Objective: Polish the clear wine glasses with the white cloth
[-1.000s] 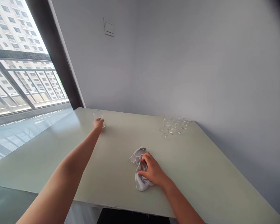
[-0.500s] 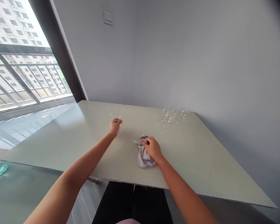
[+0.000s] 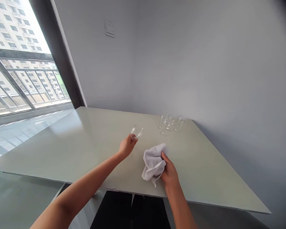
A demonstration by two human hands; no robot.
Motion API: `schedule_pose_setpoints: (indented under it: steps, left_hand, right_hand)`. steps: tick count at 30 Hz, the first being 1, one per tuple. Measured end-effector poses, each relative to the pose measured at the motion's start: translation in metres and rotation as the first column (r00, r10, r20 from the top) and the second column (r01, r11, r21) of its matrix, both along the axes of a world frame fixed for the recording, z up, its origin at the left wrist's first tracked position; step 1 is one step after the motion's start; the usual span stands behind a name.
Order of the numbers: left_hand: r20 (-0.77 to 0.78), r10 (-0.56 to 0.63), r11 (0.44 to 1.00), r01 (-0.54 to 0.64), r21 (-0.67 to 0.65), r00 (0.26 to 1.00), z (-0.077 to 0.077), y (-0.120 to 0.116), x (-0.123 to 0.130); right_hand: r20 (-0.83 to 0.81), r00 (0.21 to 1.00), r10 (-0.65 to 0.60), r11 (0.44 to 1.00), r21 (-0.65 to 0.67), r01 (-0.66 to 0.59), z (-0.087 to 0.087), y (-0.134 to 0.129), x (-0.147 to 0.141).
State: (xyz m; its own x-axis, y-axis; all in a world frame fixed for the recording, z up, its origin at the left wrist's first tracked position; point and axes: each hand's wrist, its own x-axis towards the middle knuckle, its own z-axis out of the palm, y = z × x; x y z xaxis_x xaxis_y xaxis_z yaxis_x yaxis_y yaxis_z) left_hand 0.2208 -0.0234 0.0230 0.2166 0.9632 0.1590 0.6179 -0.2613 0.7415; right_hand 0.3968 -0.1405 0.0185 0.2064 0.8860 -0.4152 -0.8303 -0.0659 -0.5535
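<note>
In my left hand is a clear stemmed glass, gripped low near its stem and tilted to the right above the table. The fingers cover most of the stem. My right hand holds a crumpled pale grey cloth, thumb on top and the other fingers hidden behind it. The cloth hangs loosely to the left of that hand, just right of and nearer than the glass, with a gap between the two.
Several clear stemmed glasses stand grouped toward the table's back right. The pale table meets a grey wall behind. A window with railings is at the left, and a lower glass surface lies at the lower left.
My left hand has lifted the glass off the table and brought it right, tilting it. My right hand has raised the cloth and turned, the cloth now spread more openly.
</note>
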Motion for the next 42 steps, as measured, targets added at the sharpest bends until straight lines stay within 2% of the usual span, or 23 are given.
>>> schedule_pose_setpoints:
  steps: [3,5,7,9,11,13,15,18,20,22,24,27,29,31,33,34,35,36,37,38,39,40,42]
  left_hand:
    - [-0.166,-0.029,0.983,0.059,0.175,0.986,-0.004,-0.01,0.002]
    - [-0.241,-0.058,0.945,0.131,0.299,0.969,-0.006,-0.016,0.003]
    - [-0.286,-0.078,0.893,0.195,0.405,0.955,-0.007,-0.022,0.005]
    - [-0.312,-0.086,0.848,0.233,0.475,0.946,-0.007,-0.025,0.008]
    - [-0.327,-0.088,0.818,0.256,0.515,0.941,-0.006,-0.026,0.009]
    - [-0.346,-0.097,0.798,0.28,0.534,0.933,-0.003,-0.025,0.005]
    - [-0.378,-0.108,0.776,0.316,0.546,0.919,-0.001,-0.023,-0.002]
    - [-0.487,-0.18,0.712,0.455,0.535,0.855,0.005,-0.023,-0.012]
    - [-0.559,-0.242,0.669,0.554,0.495,0.793,0.01,-0.026,-0.013]
    - [-0.592,-0.266,0.66,0.592,0.463,0.76,0.015,-0.031,-0.012]
    - [-0.611,-0.244,0.656,0.592,0.468,0.753,0.021,-0.035,-0.01]
    - [-0.644,-0.192,0.595,0.61,0.524,0.74,0.029,-0.036,-0.009]
    - [-0.648,-0.211,0.559,0.634,0.534,0.732,0.035,-0.033,-0.009]
    - [-0.611,-0.298,0.583,0.647,0.492,0.733,0.041,-0.029,-0.01]
    - [-0.502,-0.438,0.681,0.64,0.356,0.746,0.049,-0.024,-0.011]
    - [-0.423,-0.531,0.723,0.653,0.225,0.734,0.053,-0.023,-0.012]
    - [-0.333,-0.629,0.729,0.682,0.061,0.702,0.056,-0.022,-0.013]
    - [-0.237,-0.718,0.689,0.716,-0.111,0.655,0.059,-0.022,-0.014]
    - [-0.152,-0.784,0.619,0.742,-0.257,0.601,0.061,-0.024,-0.014]
    - [-0.103,-0.823,0.556,0.754,-0.35,0.558,0.062,-0.026,-0.014]
    - [-0.116,-0.83,0.546,0.751,-0.372,0.546,0.062,-0.029,-0.014]
    - [-0.192,-0.804,0.593,0.738,-0.322,0.562,0.061,-0.032,-0.013]
    - [-0.432,-0.643,0.714,0.699,-0.038,0.632,0.055,-0.04,-0.01]
  right_hand:
    - [0.174,0.954,-0.246,0.969,0.022,0.246,0.009,-0.008,0.005]
    - [0.315,0.859,-0.404,0.915,0.115,0.388,0.017,-0.008,0.008]
    - [0.493,0.728,-0.476,0.877,0.211,0.431,0.026,-0.005,0.007]
    - [0.719,0.581,-0.381,0.923,0.253,0.291,0.035,-0.002,-0.002]
    - [0.9,0.395,-0.182,0.98,0.201,-0.008,0.042,-0.002,-0.014]
    - [0.972,0.235,-0.023,0.951,0.094,-0.296,0.046,-0.005,-0.023]
    - [0.977,0.186,0.101,0.882,-0.002,-0.471,0.046,-0.01,-0.025]
    - [0.921,0.205,0.331,0.75,-0.125,-0.649,0.04,-0.014,-0.019]
    - [0.879,0.249,0.407,0.706,-0.13,-0.697,0.033,-0.013,-0.016]
    - [0.857,0.34,0.387,0.749,-0.076,-0.659,0.025,-0.009,-0.016]
    - [0.802,0.478,0.358,0.808,-0.009,-0.589,0.019,-0.004,-0.017]
    - [0.553,0.745,0.373,0.872,0.065,-0.485,0.016,0.002,-0.017]
    - [0.41,0.84,0.356,0.896,0.105,-0.431,0.018,0.002,-0.015]
    - [0.473,0.801,0.368,0.868,0.134,-0.478,0.023,-0.002,-0.013]
    - [0.661,0.656,0.365,0.823,0.101,-0.559,0.03,-0.009,-0.009]
    - [0.744,0.566,0.356,0.805,0.063,-0.59,0.034,-0.012,-0.007]
    - [0.802,0.483,0.351,0.79,0.024,-0.613,0.037,-0.015,-0.004]
    - [0.835,0.419,0.356,0.771,-0.009,-0.637,0.039,-0.017,-0.001]
    - [0.845,0.38,0.377,0.742,-0.031,-0.67,0.04,-0.018,0.002]
    - [0.836,0.362,0.413,0.706,-0.043,-0.707,0.039,-0.018,0.005]
    - [0.811,0.37,0.452,0.678,-0.044,-0.733,0.038,-0.017,0.007]
    - [0.771,0.409,0.488,0.675,-0.037,-0.737,0.035,-0.015,0.009]
    - [0.637,0.571,0.518,0.744,-0.008,-0.668,0.028,-0.01,0.01]
